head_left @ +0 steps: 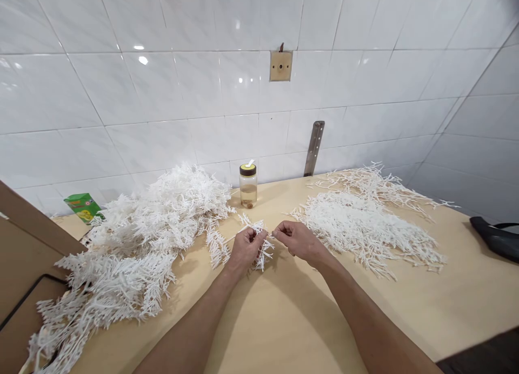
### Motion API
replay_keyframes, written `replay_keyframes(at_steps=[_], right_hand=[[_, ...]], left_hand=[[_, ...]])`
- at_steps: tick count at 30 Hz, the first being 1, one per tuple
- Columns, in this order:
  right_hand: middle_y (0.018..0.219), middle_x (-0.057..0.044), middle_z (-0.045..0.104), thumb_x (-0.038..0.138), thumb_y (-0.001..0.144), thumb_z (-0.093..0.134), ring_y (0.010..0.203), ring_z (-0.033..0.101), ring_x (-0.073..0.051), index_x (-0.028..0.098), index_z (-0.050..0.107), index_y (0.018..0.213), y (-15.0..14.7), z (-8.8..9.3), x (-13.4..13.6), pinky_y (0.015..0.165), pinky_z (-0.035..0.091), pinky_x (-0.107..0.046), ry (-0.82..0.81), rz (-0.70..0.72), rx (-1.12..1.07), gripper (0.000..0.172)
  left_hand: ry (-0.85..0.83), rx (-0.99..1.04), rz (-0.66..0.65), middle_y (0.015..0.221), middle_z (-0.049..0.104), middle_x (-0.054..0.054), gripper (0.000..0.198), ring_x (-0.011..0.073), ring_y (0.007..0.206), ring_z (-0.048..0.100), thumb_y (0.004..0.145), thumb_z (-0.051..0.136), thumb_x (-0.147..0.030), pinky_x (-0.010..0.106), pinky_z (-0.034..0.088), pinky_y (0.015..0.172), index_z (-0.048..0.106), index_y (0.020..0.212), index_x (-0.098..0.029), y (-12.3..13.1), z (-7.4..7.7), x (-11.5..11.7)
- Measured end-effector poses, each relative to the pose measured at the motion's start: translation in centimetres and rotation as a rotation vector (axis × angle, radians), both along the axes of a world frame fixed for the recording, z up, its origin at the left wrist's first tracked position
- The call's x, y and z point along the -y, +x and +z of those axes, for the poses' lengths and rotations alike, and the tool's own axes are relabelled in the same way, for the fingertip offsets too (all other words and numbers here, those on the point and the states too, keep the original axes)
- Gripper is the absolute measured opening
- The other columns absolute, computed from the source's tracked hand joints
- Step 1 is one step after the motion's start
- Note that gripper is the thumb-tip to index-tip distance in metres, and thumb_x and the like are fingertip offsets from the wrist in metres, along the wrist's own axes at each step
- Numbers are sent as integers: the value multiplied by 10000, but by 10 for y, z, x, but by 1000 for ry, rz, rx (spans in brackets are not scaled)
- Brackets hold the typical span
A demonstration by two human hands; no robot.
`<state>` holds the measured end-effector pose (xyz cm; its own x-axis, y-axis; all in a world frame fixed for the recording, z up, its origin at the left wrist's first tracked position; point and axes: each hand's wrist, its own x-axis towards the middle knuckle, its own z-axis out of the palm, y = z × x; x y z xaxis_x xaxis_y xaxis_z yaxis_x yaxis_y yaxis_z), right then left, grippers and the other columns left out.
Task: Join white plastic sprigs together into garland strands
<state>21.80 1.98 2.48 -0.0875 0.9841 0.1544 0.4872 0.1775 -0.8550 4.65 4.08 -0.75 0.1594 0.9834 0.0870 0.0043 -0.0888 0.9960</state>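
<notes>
Both bare forearms extended over the near part of the pale table [284, 320], the hands meeting close together in front of the wearer. Left hand [245, 247]: grip narrow, thumb against the curled fingers, holding a white branching sprig [265, 255] just above the table; its fine twigs stuck out past the thumb and below the fingers. Right hand [298, 239]: thumb and forefinger closed to a tight pinch at the sprig's edge, a small white bit [272, 235] at the fingertips; whether this was joined to the sprig could not be told. The fingertips of the two hands were near each other. A white frond [218, 248] lay just left of the left hand; any link to the held sprig was unclear. To the left stood a tall, tangled white pile [158, 228], beside a brown panel [24, 266]. To the right lay a lower, flatter white heap [365, 228], a black object [492, 238] well beyond it at the table's edge. Behind the hands: a clear jar [248, 193], upright, lidded, partly filled with pale liquid. Farther left, behind the pile, a green box [83, 207]. At the back, a metal strip [314, 148] stood near the tiled wall [182, 93], which carried a square plate [281, 66].
</notes>
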Motion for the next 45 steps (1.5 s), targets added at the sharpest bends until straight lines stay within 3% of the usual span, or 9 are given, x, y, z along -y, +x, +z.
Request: replay_keyframes(at_steps=[10,18,26,30,34,37,40,42,45], right_hand=[[624,33,522,427,818,553,480,426,-85,182,597,752,-2,-1,2,438,343,-215,-30,51,-64,257],[601,37,498,462,840,552,472,441,-92,181,628,782,-2,-5,0,432,362,-219,-37,102,-44,297],[988,-67,640,425,853,579,826,590,-161,198,648,785,-13,8,10,634,475,-256,146,289,-95,247],[831,-40,641,426,845,553,610,541,-132,190,603,799,-5,5,1,561,444,-268,103,24,-111,245],[670,-25,615,322,788,567,618,555,-178,207,581,705,17,-5,-12,605,421,-297,132,-365,143,142],[818,-80,641,191,749,532,690,579,-203,199,609,754,34,-9,-15,648,415,-316,240,-596,340,77],[1087,-161,600,140,730,514,753,595,-213,159,642,929,40,-7,-14,675,423,-332,397,-729,360,238],[1067,-155,625,199,771,525,725,600,-209,155,651,963,36,-3,-12,675,436,-337,377,-638,262,234],[879,-82,695,368,844,529,701,608,-198,186,685,901,20,2,-7,671,453,-317,208,-257,94,247]], left_hand=[[27,-37,26,551,388,-59,460,83,516,364,671,711,-563,216,278,489,463,619,-179,-2,2,-1],[51,-105,52,536,283,-73,488,72,508,266,664,697,-539,219,225,479,362,560,-199,-1,7,2],[41,-104,164,536,362,-64,424,83,517,313,686,674,-518,217,241,477,421,591,-191,-3,6,-4],[22,-81,96,521,365,-63,443,84,499,343,688,686,-533,221,258,475,423,586,-192,-4,5,-3],[-30,-7,41,487,348,-73,464,74,449,323,674,707,-547,222,257,450,415,575,-200,-3,7,1],[-46,6,46,470,314,-84,491,63,420,289,655,721,-552,221,235,426,384,557,-208,-3,9,3],[-50,2,54,462,317,-85,495,63,412,291,655,720,-560,221,228,418,385,557,-209,-3,9,4],[-52,-3,50,457,333,-82,491,65,413,296,654,722,-564,221,225,418,398,561,-207,-3,9,3],[-47,-14,37,463,368,-73,484,68,424,311,653,725,-566,222,229,426,423,562,-199,-3,8,2]])
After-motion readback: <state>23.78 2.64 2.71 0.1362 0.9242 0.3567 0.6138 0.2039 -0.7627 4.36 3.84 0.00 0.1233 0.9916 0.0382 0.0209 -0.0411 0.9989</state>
